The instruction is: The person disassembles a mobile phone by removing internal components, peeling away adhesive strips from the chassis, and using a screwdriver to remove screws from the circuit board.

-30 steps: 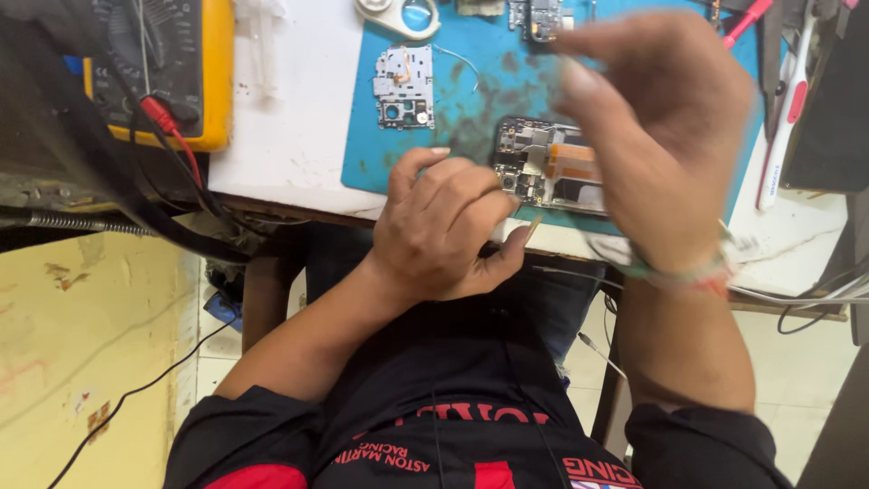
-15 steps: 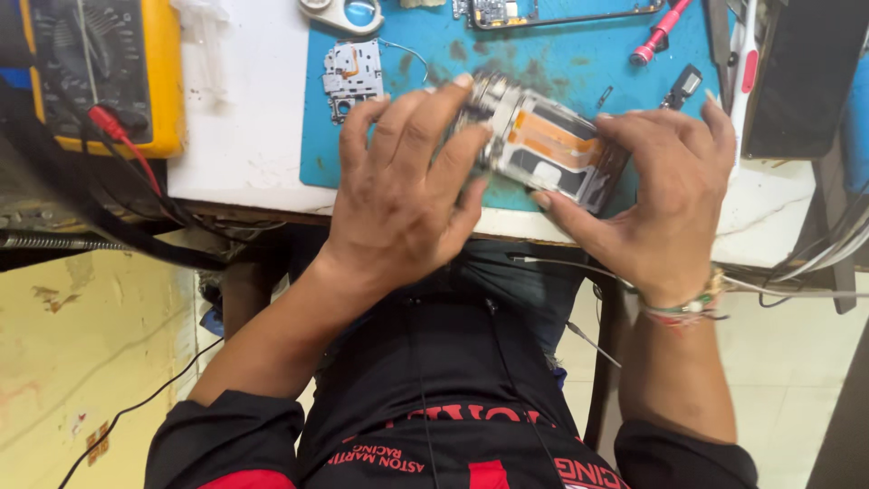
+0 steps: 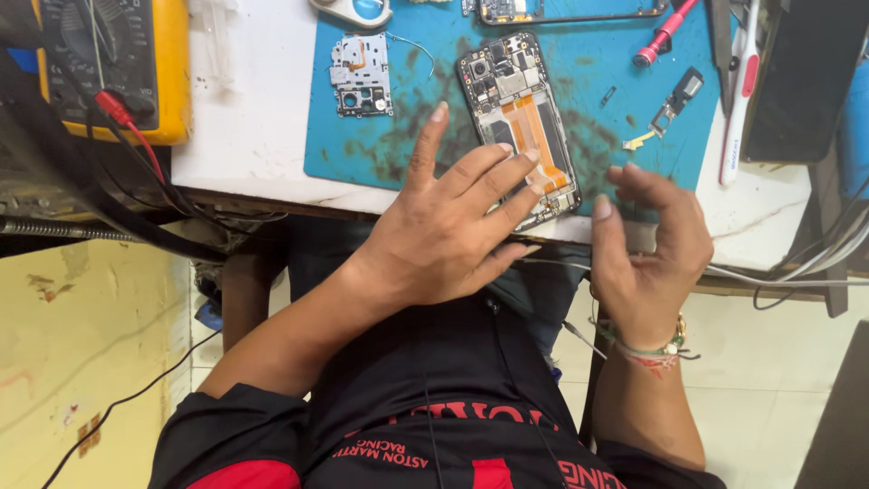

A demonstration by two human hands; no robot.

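You have bright, even light over the blue mat, with no glare on it. Below the mat, your lap sits in soft shadow. Your hands near the mat blur slightly; the frame edges around it bend outward.

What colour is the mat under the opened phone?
Blue-green mat, darkly smudged, under the opened phone; head view.

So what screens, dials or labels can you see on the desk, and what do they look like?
Multimeter: top left corner of the desk, yellow case, dark grey face with a round dial; red and black leads plugged in.
Dark flat panel: top right edge, black rectangle, possibly a screen, unlit.
Opened phone: on the blue mat under the left hand; shows its insides, no screen side.
No packages or signs.
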